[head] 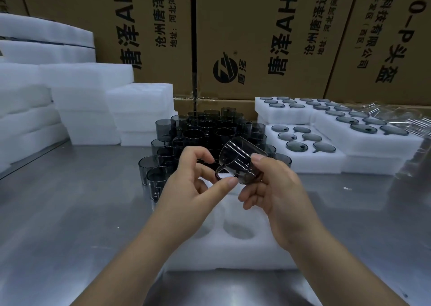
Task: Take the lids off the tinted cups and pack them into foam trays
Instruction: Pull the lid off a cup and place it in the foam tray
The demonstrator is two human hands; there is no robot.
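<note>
While a tinted cup (242, 161) is held tilted above the foam tray (233, 254) at the table's (70, 212) near edge, its body is gripped by the curled fingers and thumb of the right hand (275, 189). The left hand (191, 184) is set at the cup's handle (218, 174) with its thumb tip against it, though whether the handle is pinched cannot be told. More tinted cups (193, 134) are clustered toward the far edge, with lids (296, 146) laid in foam trays (338, 163) to their right.
</note>
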